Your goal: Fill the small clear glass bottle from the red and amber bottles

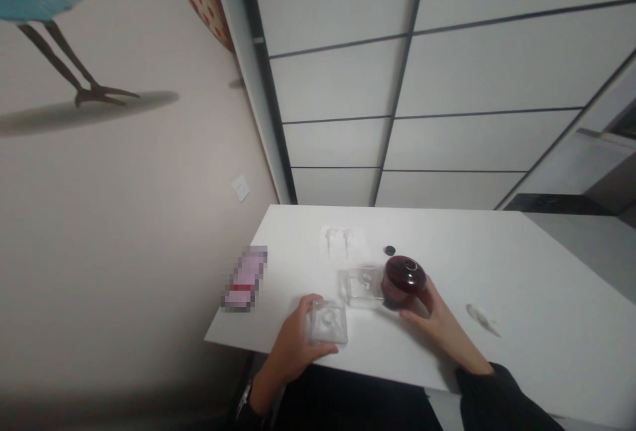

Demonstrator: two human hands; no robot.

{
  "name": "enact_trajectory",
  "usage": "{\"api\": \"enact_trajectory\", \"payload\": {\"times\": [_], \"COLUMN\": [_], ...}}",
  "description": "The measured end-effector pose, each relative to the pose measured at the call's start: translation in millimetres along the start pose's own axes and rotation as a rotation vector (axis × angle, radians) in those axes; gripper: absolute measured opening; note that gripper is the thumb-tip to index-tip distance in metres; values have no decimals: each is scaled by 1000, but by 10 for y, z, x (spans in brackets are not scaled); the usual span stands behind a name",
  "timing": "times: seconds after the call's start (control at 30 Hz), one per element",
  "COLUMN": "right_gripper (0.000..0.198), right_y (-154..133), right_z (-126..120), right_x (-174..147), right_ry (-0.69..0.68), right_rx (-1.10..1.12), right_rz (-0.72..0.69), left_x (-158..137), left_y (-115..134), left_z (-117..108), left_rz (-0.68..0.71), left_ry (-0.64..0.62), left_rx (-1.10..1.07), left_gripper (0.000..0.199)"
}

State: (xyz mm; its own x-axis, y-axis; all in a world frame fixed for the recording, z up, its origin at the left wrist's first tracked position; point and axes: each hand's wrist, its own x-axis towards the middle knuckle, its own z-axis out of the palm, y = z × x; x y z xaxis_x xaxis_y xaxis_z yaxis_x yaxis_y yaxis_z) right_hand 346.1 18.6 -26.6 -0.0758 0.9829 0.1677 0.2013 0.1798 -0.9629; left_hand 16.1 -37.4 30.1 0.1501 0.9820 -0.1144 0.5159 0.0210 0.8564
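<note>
left hand: thumb and fingers spread around the sides of a clear square container, gripping it at the near edge of the table, a band at the wrist.
right hand: grasping a dark red jar from its right side; whether the jar is lifted cannot be told.
clear square container: see-through, with a round form in its middle.
dark red jar: round, glossy, with light glinting off its top and a small ring-like mark there.
second clear container: just left of the jar, which partly covers its right end.
black disc: small, just behind the jar.
pale flat piece: farther back, bearing two earphone-like shapes.
crumpled whitish thing: right of the right forearm, well apart.
pinkish item: by the left edge, pixelated.
table: white, smooth, plain.
left wall: pale, with painted bird legs and a white wall plate.
beyond the table: large white panels split by dark strips.
</note>
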Motion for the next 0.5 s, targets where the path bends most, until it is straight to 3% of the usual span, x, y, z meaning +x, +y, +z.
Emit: {"api": "enact_trajectory", "payload": {"times": [0.17,0.27,0.5], "right_gripper": [91,87,88], "right_y": [-230,-269,-180], "right_z": [113,134,16], "right_x": [93,108,-177], "right_ry": [118,132,327], "right_rx": [-76,-93,-188], "right_rz": [37,38,42], "left_x": [-41,55,75], "left_y": [233,269,184], "left_z": [253,332,383], "left_rz": [52,90,85], "left_ry": [-165,-172,-128], "left_rx": [40,84,98], "left_gripper": [87,90,97]}}
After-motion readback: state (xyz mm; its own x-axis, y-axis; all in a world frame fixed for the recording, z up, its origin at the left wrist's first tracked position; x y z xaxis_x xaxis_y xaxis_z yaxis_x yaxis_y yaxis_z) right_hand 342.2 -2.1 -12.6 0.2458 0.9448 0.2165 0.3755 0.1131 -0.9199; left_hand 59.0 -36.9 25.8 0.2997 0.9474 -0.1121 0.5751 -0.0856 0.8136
